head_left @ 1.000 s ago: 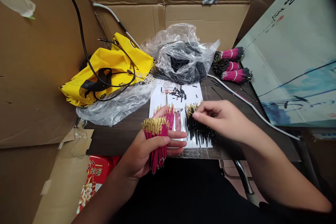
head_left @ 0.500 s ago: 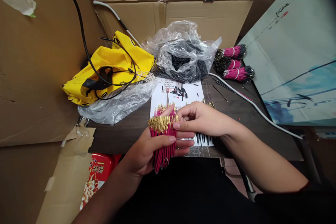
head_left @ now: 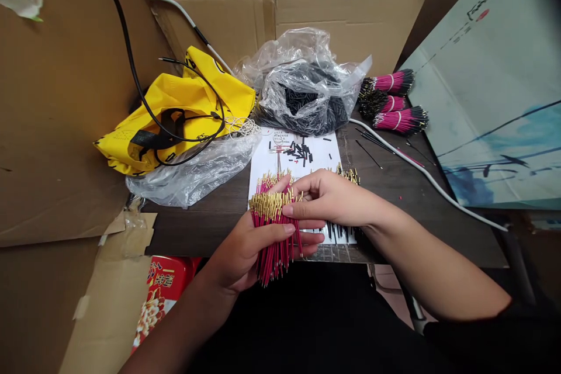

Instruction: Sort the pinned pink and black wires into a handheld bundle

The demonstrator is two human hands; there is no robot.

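Note:
A thick bundle of magenta wires (head_left: 272,248) with gold metal terminals lies across my left hand (head_left: 245,248). The thumb presses over the bundle, while the other fingers stretch out behind it. My right hand (head_left: 335,196) pinches at the right edge of the bundle, its thumb and index finger around the wires just by the gold ends. Behind the left hand, more gold-ended magenta wires (head_left: 269,180) rest on a printed white sheet (head_left: 258,158). Black wires with gold ends (head_left: 349,175) lie partly hidden under my right hand.
Short black tubes (head_left: 300,151) are scattered on the sheet. A clear bag of black tubes (head_left: 324,120) and a yellow bag (head_left: 175,96) stand behind. Tied magenta-and-black wire bundles (head_left: 394,118) lie at the back right, near a white cable (head_left: 407,158). Cardboard walls (head_left: 350,23) enclose the desk.
My right thumb and fingertips have shifted slightly left over the gold ends, and a few wires now stand apart at the bundle's right edge. The view has tilted a little.

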